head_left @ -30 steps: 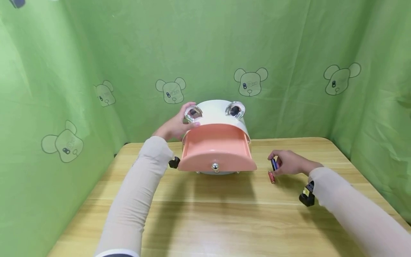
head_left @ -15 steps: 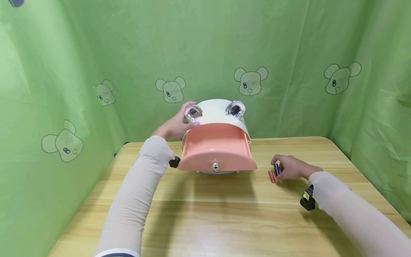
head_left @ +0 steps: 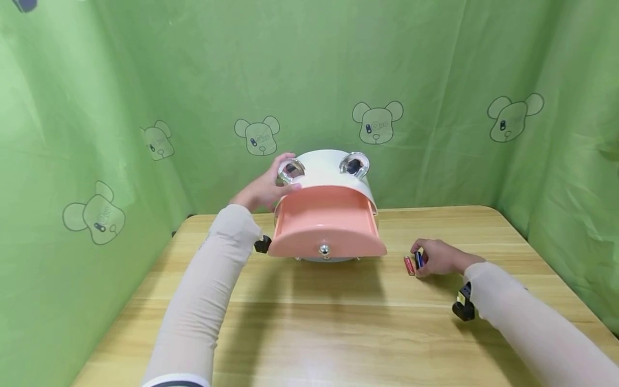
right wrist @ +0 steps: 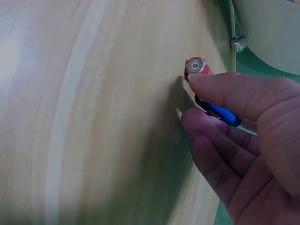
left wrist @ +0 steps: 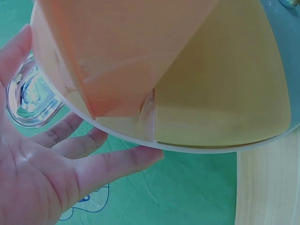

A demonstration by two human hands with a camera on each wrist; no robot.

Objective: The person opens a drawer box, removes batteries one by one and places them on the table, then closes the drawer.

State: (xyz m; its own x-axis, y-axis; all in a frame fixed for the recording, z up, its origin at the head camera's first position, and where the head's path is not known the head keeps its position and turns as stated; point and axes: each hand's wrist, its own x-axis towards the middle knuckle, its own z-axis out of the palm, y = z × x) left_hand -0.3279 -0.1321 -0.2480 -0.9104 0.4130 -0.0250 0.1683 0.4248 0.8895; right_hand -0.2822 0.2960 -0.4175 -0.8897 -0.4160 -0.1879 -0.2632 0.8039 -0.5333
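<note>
A frog-faced drawer box (head_left: 325, 166), white on top with silver-ringed eyes, stands at the table's back, its pink drawer (head_left: 333, 244) pulled out toward me. My left hand (head_left: 266, 188) holds the box by its left eye, thumb at the front rim and other fingers behind the eye. In the left wrist view, its fingers (left wrist: 122, 164) lie spread along the box's edge. To the right, my right hand (head_left: 437, 258) pinches a blue battery (right wrist: 227, 115) between thumb and fingertips, low over the table. Just left of it is a red battery (head_left: 409, 266), partly hidden by the thumb in the right wrist view.
The wooden table (head_left: 338, 333) extends in front of the box and past both arms. Its far edge runs close behind the box. A green curtain (head_left: 309, 70) printed with bear heads encloses the back and sides. The drawer has a round silver knob (head_left: 324, 250).
My right hand has moved slightly toward me and to the right with the blue battery, which has come down beside the red one. My left hand, the box and the drawer have stayed put.
</note>
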